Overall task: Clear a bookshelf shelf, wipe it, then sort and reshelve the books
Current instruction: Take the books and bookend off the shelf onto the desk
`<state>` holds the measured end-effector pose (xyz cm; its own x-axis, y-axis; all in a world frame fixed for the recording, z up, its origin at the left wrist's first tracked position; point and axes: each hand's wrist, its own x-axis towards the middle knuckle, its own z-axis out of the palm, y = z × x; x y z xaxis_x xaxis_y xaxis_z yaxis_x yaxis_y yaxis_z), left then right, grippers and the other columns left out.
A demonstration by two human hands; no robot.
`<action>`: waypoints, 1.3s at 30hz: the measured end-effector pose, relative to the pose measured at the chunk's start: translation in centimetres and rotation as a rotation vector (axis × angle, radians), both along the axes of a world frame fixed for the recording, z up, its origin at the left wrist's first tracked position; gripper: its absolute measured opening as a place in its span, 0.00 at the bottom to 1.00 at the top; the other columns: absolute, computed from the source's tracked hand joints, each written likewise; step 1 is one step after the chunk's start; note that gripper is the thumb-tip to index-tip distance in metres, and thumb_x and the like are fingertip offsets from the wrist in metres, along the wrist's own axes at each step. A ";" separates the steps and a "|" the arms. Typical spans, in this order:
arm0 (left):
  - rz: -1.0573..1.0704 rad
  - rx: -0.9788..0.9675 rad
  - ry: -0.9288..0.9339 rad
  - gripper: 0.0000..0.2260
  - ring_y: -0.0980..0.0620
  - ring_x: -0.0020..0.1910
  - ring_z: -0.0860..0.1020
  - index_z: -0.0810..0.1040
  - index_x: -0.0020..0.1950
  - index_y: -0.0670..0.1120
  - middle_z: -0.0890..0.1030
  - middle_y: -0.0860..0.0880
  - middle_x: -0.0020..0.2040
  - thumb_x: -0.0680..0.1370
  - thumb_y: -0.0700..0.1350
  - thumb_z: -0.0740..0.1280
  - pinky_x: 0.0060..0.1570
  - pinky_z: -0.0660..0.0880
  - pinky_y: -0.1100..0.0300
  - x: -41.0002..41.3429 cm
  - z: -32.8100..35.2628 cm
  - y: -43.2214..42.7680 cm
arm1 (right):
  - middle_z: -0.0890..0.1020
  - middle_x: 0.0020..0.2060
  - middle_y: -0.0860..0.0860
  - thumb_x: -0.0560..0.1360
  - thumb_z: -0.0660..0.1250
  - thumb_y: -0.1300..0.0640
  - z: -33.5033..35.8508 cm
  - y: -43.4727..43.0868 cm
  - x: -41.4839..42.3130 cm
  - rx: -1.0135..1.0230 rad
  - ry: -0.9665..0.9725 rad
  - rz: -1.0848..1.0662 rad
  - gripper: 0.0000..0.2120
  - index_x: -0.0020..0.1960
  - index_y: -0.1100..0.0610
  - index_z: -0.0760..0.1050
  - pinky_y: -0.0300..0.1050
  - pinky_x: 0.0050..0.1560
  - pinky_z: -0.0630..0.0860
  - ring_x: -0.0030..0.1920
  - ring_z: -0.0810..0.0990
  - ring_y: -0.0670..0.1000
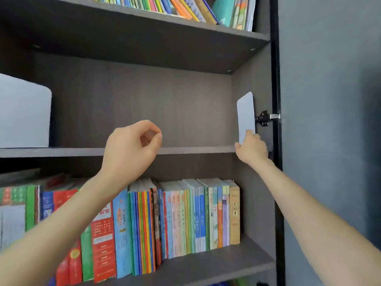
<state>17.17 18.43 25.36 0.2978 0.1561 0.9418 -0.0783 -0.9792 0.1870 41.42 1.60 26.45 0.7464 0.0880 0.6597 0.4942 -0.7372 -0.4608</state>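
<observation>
The middle shelf (185, 150) of a dark grey bookcase holds no books. A white bookend (245, 112) stands upright at its right end against the side wall, and my right hand (251, 148) grips its lower edge. Another white bookend (24, 112) stands at the shelf's left end. My left hand (132, 147) hovers in front of the shelf's middle with fingers curled and thumb near the fingertips, holding nothing.
Colourful books (185, 215) stand packed on the shelf below. More books (185, 7) lean on the shelf above. A black door hinge (266, 118) sits on the right side wall. A blue-grey wall (329, 100) lies to the right.
</observation>
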 end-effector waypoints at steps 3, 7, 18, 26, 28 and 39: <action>0.032 0.010 0.009 0.03 0.59 0.37 0.78 0.79 0.45 0.51 0.80 0.57 0.36 0.77 0.46 0.66 0.38 0.71 0.65 2.1 0.9 3.5 | 0.70 0.65 0.63 0.80 0.58 0.55 1.7 2.0 3.6 0.004 -0.003 -0.115 0.20 0.69 0.62 0.61 0.53 0.56 0.70 0.63 0.71 0.64; 0.000 -0.021 0.000 0.04 0.54 0.38 0.80 0.81 0.47 0.49 0.82 0.53 0.38 0.77 0.45 0.66 0.44 0.76 0.55 4.4 2.0 6.5 | 0.75 0.62 0.63 0.77 0.61 0.59 3.7 3.0 6.9 0.052 0.009 -0.213 0.23 0.68 0.64 0.60 0.50 0.53 0.71 0.61 0.75 0.62; 0.100 -0.034 0.034 0.04 0.54 0.38 0.80 0.81 0.49 0.48 0.81 0.54 0.37 0.77 0.45 0.67 0.45 0.76 0.54 6.9 3.7 10.3 | 0.79 0.50 0.59 0.74 0.58 0.71 7.1 7.4 9.1 -0.221 -0.278 -0.173 0.40 0.79 0.48 0.47 0.47 0.43 0.69 0.50 0.79 0.61; 0.011 -0.329 -0.007 0.12 0.54 0.40 0.82 0.74 0.61 0.50 0.84 0.53 0.38 0.78 0.46 0.66 0.51 0.77 0.49 5.1 5.1 12.8 | 0.73 0.37 0.54 0.74 0.59 0.71 8.9 10.5 3.9 0.160 -0.508 0.191 0.34 0.77 0.55 0.54 0.49 0.43 0.68 0.40 0.73 0.58; 0.053 -0.359 -0.046 0.13 0.52 0.41 0.81 0.72 0.63 0.50 0.83 0.52 0.40 0.78 0.46 0.66 0.51 0.77 0.49 4.0 5.2 13.9 | 0.75 0.37 0.53 0.76 0.59 0.69 9.5 12.1 2.3 0.288 -0.491 0.357 0.29 0.75 0.56 0.61 0.49 0.52 0.71 0.44 0.76 0.58; 0.817 -0.409 -0.097 0.19 0.38 0.54 0.74 0.69 0.66 0.39 0.74 0.37 0.61 0.77 0.41 0.63 0.47 0.67 0.53 -3.5 7.3 22.5 | 0.77 0.41 0.50 0.78 0.62 0.67 10.9 24.6 -6.8 0.505 -0.237 0.985 0.22 0.71 0.56 0.67 0.41 0.59 0.70 0.47 0.74 0.48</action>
